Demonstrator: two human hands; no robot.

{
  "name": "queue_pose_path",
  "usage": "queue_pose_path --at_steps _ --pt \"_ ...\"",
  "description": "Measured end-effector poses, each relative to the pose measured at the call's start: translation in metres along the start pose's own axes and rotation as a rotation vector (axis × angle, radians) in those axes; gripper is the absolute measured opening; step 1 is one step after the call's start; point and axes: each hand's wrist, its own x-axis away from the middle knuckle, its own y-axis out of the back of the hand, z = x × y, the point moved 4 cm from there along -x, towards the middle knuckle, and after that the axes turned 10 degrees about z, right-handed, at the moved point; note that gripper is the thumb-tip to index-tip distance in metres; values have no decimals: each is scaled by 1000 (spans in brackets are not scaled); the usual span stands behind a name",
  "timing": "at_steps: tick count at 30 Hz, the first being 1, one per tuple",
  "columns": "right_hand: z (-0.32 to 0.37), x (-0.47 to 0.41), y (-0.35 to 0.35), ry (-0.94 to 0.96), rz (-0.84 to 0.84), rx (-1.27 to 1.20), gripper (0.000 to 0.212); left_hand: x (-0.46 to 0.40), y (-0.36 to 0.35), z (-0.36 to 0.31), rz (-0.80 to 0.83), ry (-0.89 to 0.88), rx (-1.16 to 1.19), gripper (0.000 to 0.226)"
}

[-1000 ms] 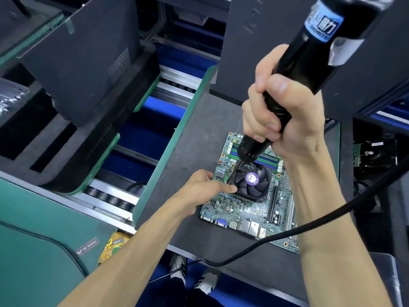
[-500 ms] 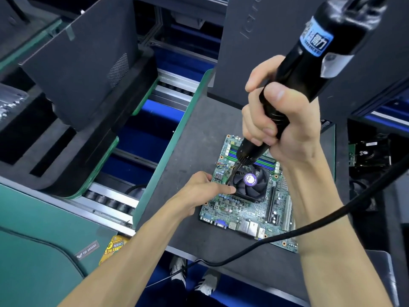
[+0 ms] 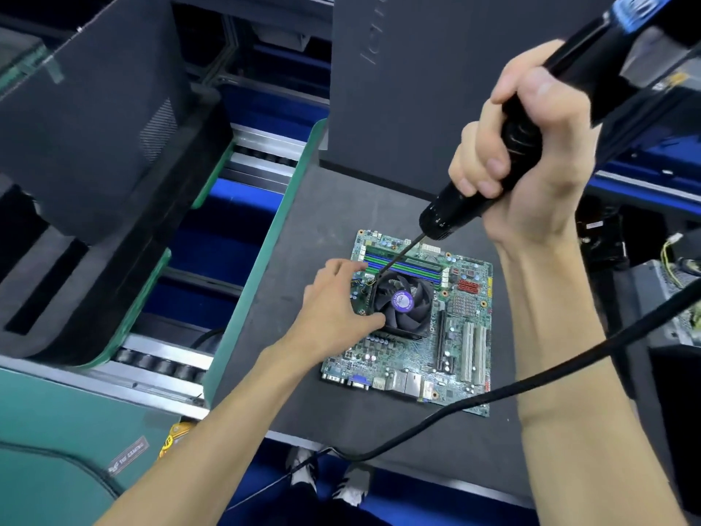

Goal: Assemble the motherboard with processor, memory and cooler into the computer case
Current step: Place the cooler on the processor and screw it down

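On the mat: the green motherboard (image 3: pixel 413 336) lies flat on your dark grey work mat (image 3: pixel 288 267), its port edge toward you and the memory slots at the far side.
Cooler: the black fan cooler (image 3: pixel 403 302) with a purple centre label sits on the board's upper-left part, just in front of the memory sticks (image 3: pixel 409 264), which run green and blue across their slots.
Your left hand: your left hand (image 3: pixel 333 301) rests on the board at the cooler's left side, fingers loosely spread and fairly straight; the thumb tip touches the cooler's near-left corner, and nothing is pinched.
Your right hand: your right hand (image 3: pixel 523 161) is raised above the board's far edge, fingers and thumb wrapped tight round the black electric screwdriver (image 3: pixel 538 119).
Bit: the screwdriver's thin bit (image 3: pixel 398 256) slants down-left over the memory sticks, its tip at the cooler's far-left corner; you cannot tell whether it sits in a screw.
Cable: a black cable (image 3: pixel 531 381) sweeps under your right forearm, across the board's near-right corner and off the mat's front edge.
Case: a tall black computer case (image 3: pixel 409 89) stands on the mat just behind the board.
Left side: another dark case (image 3: pixel 95 119) rests on a green-edged tray (image 3: pixel 151 282), beyond a roller conveyor (image 3: pixel 163 364).
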Motion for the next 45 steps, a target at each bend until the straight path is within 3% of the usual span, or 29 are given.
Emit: queue_pose_path --at_steps 3,18,24,27,32,45 --pt "-6 2 3 0 16 -28 10 4 -3 2 -28 11 27 63" --pt "-21 -1 -1 -10 52 -7 10 5 -4 5 -22 76 90 69" --pt "-26 -9 -10 -103 183 -52 11 4 -4 7 -8 79 99 69" --pt "-30 -14 -15 -166 256 -97 12 0 -5 11 -3 116 103 79" --pt "-36 -19 -21 -183 297 -78 11 -6 -3 27 132 363 151 106" --pt "-48 -26 -22 -208 276 -74 16 -12 -1 35 212 423 180 102"
